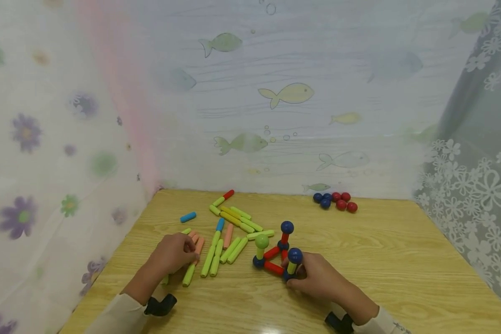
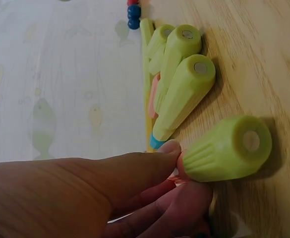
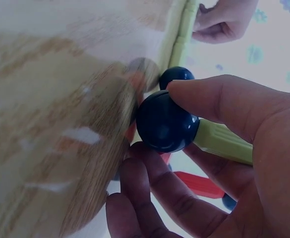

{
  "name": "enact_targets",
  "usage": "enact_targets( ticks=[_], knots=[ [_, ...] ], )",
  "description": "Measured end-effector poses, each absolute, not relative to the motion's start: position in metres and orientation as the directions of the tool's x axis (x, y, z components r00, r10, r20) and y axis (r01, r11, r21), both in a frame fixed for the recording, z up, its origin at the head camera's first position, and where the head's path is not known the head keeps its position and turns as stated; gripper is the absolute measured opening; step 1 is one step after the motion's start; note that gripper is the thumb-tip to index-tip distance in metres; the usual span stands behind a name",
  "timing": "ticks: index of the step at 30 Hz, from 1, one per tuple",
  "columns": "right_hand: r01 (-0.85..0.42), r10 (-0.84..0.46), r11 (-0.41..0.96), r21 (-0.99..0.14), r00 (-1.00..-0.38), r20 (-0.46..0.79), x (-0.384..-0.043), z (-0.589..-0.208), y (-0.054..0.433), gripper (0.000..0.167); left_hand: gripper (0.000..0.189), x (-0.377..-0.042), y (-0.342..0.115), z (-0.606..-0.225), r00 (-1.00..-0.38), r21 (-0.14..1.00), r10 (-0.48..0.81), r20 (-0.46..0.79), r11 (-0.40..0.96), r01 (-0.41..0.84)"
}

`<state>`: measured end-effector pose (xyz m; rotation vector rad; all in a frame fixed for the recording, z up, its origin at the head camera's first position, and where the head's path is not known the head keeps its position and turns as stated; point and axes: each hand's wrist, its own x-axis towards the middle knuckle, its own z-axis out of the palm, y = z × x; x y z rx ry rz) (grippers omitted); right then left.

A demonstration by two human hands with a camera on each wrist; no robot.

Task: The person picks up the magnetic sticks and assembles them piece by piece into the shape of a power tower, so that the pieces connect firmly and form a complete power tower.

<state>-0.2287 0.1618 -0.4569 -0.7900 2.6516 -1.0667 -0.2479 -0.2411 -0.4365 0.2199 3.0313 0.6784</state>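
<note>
My left hand [image 1: 173, 253] is at the left of the table, its thumb and fingers pinching a salmon-pink magnetic stick [image 1: 199, 245]. A light-green stick [image 2: 229, 148] meets the pink one end to end. On the right, my right hand [image 1: 320, 277] grips a dark blue ball [image 3: 167, 121] at the near corner of a small frame. Red sticks [image 1: 273, 267] form that frame's triangular base, with blue balls at its corners. Upright sticks rise from the corners, one topped by a green ball [image 1: 261, 241], the others by blue balls [image 1: 287, 227].
Several light-green sticks [image 1: 237, 250], yellow sticks [image 1: 230, 215] and a blue stick [image 1: 188, 216] lie between the hands and behind them. Several loose blue balls [image 1: 325, 203] and red balls [image 1: 341, 204] sit at the back edge, before a fish-patterned curtain [image 1: 292, 139].
</note>
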Motion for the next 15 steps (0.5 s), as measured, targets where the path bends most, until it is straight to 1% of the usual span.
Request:
enact_targets(
  ticks=[3, 8, 10, 13, 15],
  knots=[
    [-0.411, -0.535, 0.604, -0.683, -0.844, 0.034, -0.228, -0.457, 0.162, 0.031, 0.013, -0.246, -0.238, -0.436, -0.989, 0.398, 0.143, 0.038, 0.906, 0.146],
    [-0.407, -0.534, 0.606, -0.684, -0.845, 0.029, -0.228, -0.458, 0.162, 0.031, 0.012, -0.243, -0.222, -0.436, -0.990, 0.423, 0.123, 0.063, 0.896, 0.138],
    [-0.403, -0.533, 0.606, -0.686, -0.846, 0.026, -0.228, -0.458, 0.162, 0.031, 0.016, -0.242, -0.215, -0.437, -0.989, 0.431, 0.133, 0.063, 0.890, 0.147],
    [-0.404, -0.531, 0.608, -0.683, -0.847, 0.027, -0.228, -0.458, 0.161, 0.031, 0.019, -0.242, -0.207, -0.440, -0.986, 0.401, 0.153, 0.066, 0.901, 0.167],
    [-0.408, -0.533, 0.609, -0.681, -0.845, 0.030, -0.228, -0.457, 0.161, 0.031, 0.016, -0.244, -0.205, -0.442, -0.985, 0.370, 0.160, 0.059, 0.913, 0.170]
  ],
)
